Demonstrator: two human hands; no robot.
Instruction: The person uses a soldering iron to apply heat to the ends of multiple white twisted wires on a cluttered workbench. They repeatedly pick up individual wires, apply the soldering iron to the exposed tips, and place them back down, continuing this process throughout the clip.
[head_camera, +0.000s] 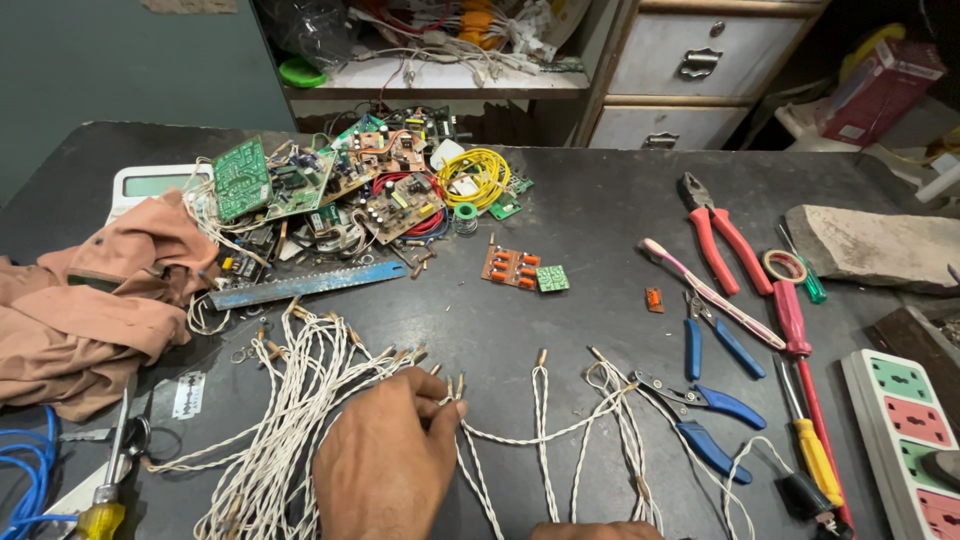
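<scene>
Dark workbench (600, 200) is crowded; left of the left hand (385, 468) lies a big bundle of twisted white wires (290, 400), seemingly sorted; this hand pinches wire ends; on its right, few loose wire pairs (545, 440) remain; right hand (590, 531) barely visible, grip unclear.

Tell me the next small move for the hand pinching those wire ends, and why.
Probably draw the left hand back toward the white twisted wires heaped on its left. Its fingertips already pinch a pair of stripped ends, and loose single wires lie spread out to its right.
</scene>
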